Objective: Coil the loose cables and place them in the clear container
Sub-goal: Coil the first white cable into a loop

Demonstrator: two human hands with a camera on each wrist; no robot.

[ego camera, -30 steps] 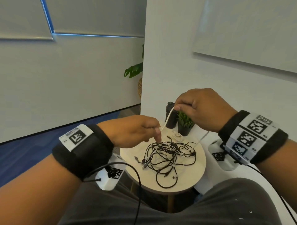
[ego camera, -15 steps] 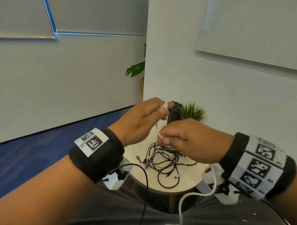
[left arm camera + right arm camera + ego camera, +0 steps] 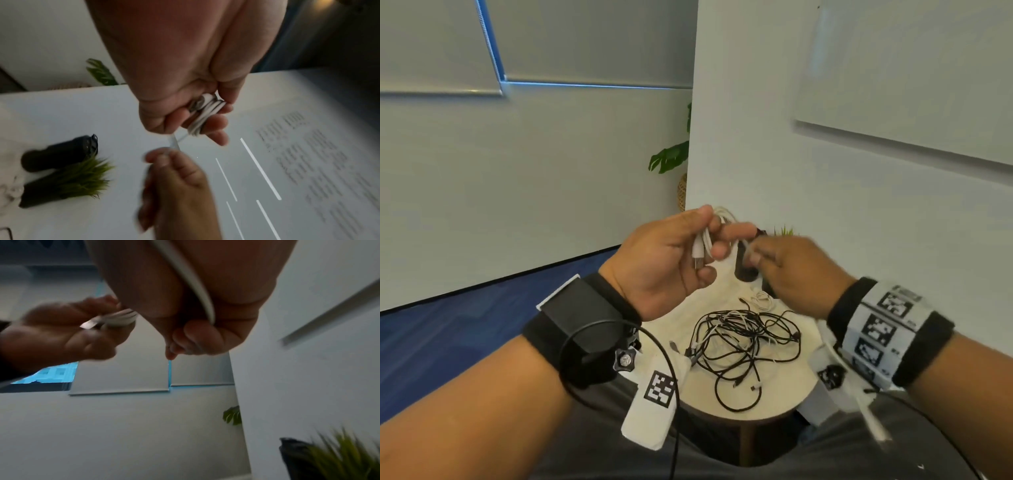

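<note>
My left hand (image 3: 688, 253) is raised above the small round table (image 3: 791, 404), palm turned toward me, and holds several loops of a white USB cable (image 3: 703, 245) between thumb and fingers, its metal plug pointing down. The same loops (image 3: 205, 113) show in the left wrist view. My right hand (image 3: 784, 270) is just to the right and pinches the free run of the white cable (image 3: 193, 280), which trails down past its wrist. A tangle of black and white cables (image 3: 743, 342) lies on the table below. No clear container is in view.
A dark bottle (image 3: 61, 152) and a small green plant in a black pot (image 3: 68, 180) stand at the table's far edge against the white wall. A small coil of thin white wire (image 3: 762, 298) lies beside them. My lap sits below the table's near edge.
My left hand has turned palm-up with more white cable loops gathered in it. My right hand has moved from below the left hand to its right side, still holding the cable.
</note>
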